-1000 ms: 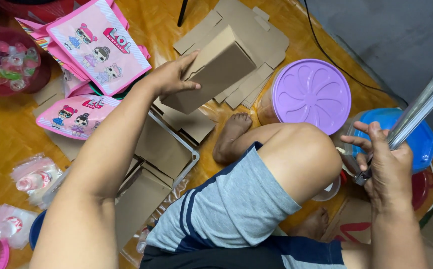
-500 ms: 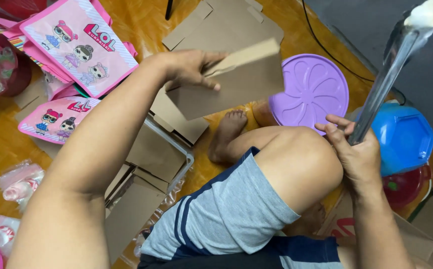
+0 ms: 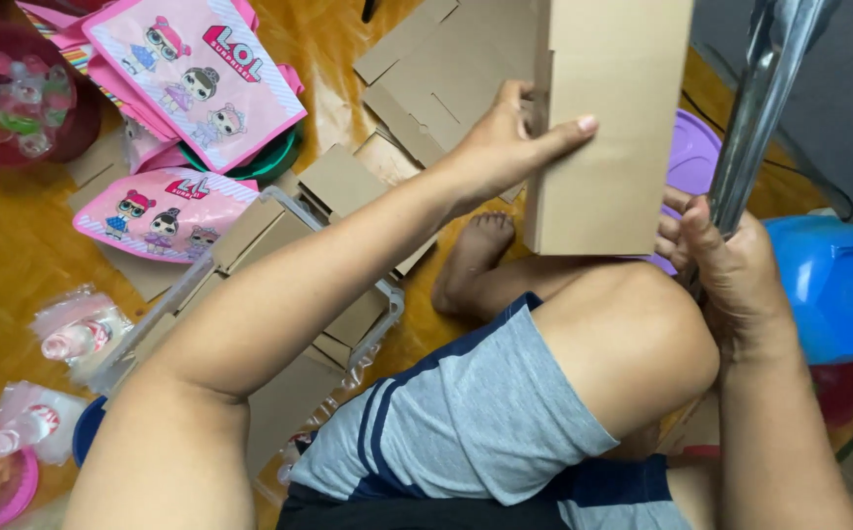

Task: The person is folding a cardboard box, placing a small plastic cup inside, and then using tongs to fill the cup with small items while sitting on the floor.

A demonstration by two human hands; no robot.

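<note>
cardboard box [image 3: 608, 128] upright, long axis vertical, left hand [image 3: 505, 147]

Left hand [image 3: 500, 147] now raised well above the floor pile, bringing the flat cardboard box [image 3: 608, 123] up close and upright, near the metal tool [image 3: 765, 93]. Purple lid [image 3: 692, 157] now mostly hidden behind the box. Right hand [image 3: 721, 270] now lower on the tool, just above the knee.

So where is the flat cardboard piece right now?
In the head view, the cardboard piece is raised at upper centre, gripped by the left hand, just left of the metal tube held by the right hand.
</note>
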